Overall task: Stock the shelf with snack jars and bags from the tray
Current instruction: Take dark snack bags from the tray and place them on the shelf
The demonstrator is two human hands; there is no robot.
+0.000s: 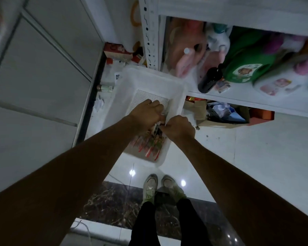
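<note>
A white plastic tray (pixel 132 80) stands on the floor beside the white shelf (pixel 238 102). Snack bags with red and green print (pixel 149 144) lie in the tray's near end. Both my hands reach down into the tray. My left hand (pixel 146 112) is closed over the top of a snack bag. My right hand (pixel 178 128) pinches the same bag's dark upper edge (pixel 157 129). The far end of the tray shows only its perforated bottom (pixel 149 96).
The shelf holds pink bottles (pixel 187 61), a dark bottle (pixel 210 79), a green bag (pixel 247 64) and other goods. A cardboard box (pixel 220 114) sits under the lowest board. Red boxes (pixel 117 52) lie by the wall. My shoes (pixel 158 185) stand on the tiled floor.
</note>
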